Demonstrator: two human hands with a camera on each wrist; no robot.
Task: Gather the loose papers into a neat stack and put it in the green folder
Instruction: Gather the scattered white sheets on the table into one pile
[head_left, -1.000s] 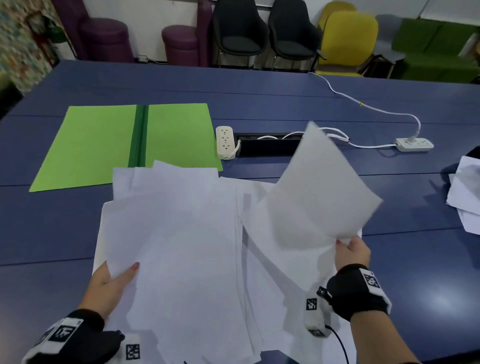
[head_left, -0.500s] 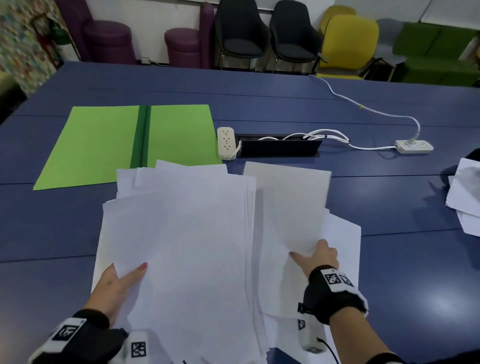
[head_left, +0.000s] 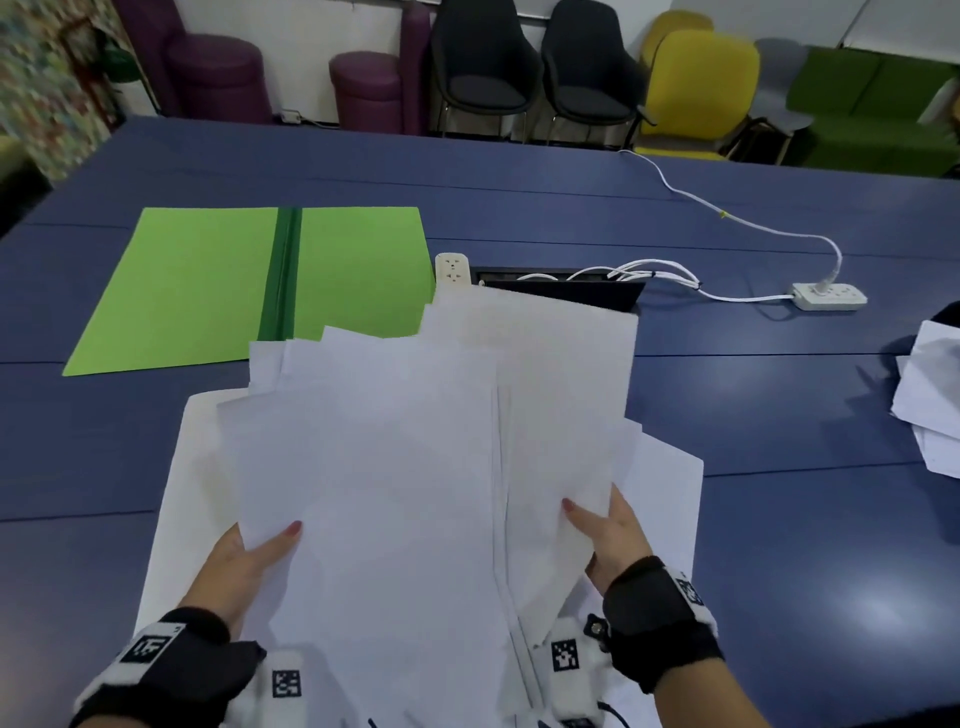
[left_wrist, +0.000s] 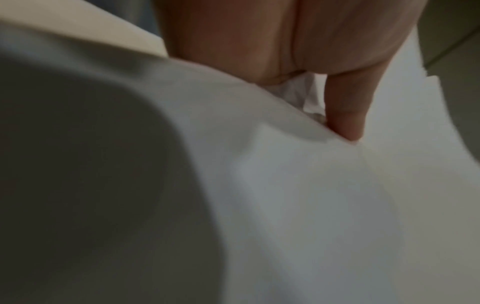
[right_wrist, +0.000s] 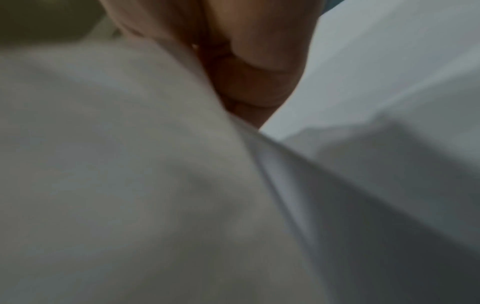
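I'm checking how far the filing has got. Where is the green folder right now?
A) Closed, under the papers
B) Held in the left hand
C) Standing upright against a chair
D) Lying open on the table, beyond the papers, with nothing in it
D: the green folder lies spread open on the table, bare inside, while both hands grip the papers.

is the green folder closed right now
No, in the head view the green folder lies open and flat on the blue table, both leaves spread either side of its darker spine, with no papers in it.
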